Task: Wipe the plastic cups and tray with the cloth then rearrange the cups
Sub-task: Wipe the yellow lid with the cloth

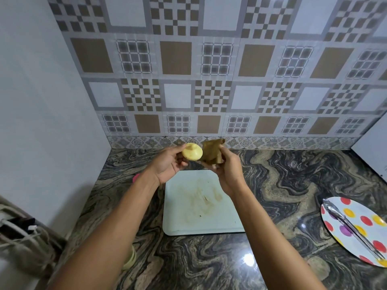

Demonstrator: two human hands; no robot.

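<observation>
My left hand [167, 162] pinches the yellow cup [192, 152] up off the worktop [293, 185], base twd me, w/ the cloth [212, 151] bunched in my right hand [227, 170] touching it at 3 o'clock, tray [209, 225] below at 6.

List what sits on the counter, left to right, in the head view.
pink item → tray → spotted plate carrying metal tongs. The held cup and cloth overlap the tray's span, so omitted.
</observation>
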